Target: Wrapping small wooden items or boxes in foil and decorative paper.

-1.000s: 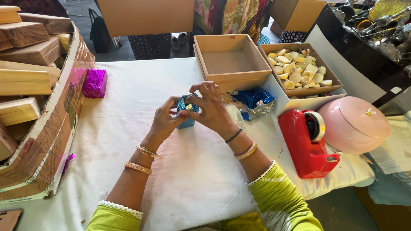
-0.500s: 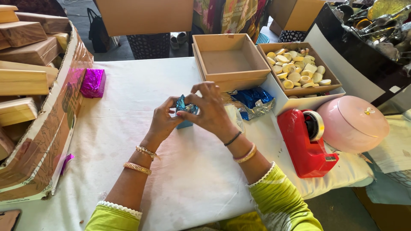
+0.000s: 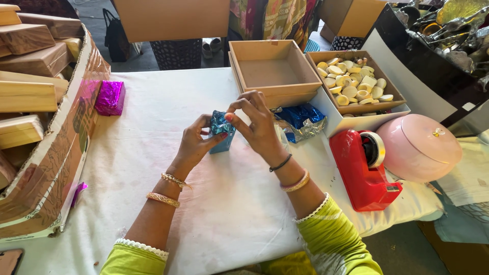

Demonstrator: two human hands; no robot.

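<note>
A small block wrapped in shiny blue foil stands on end on the white cloth near the table's middle. My left hand grips its left side, thumb on the front face. My right hand pinches the foil's top edge with thumb and forefinger, the other fingers arched above it. Both forearms come in from the bottom in green sleeves with bangles.
A pink-foil wrapped block lies at the left by a carton of wooden blocks. Behind are an empty cardboard box, a box of pale round pieces and loose blue foil. At the right stand a red tape dispenser and a pink lidded container.
My right hand's fingers lifted off the top of the blue block and shifted slightly right, now pinching only its upper edge; more of the foil face shows. My left hand kept its hold.
</note>
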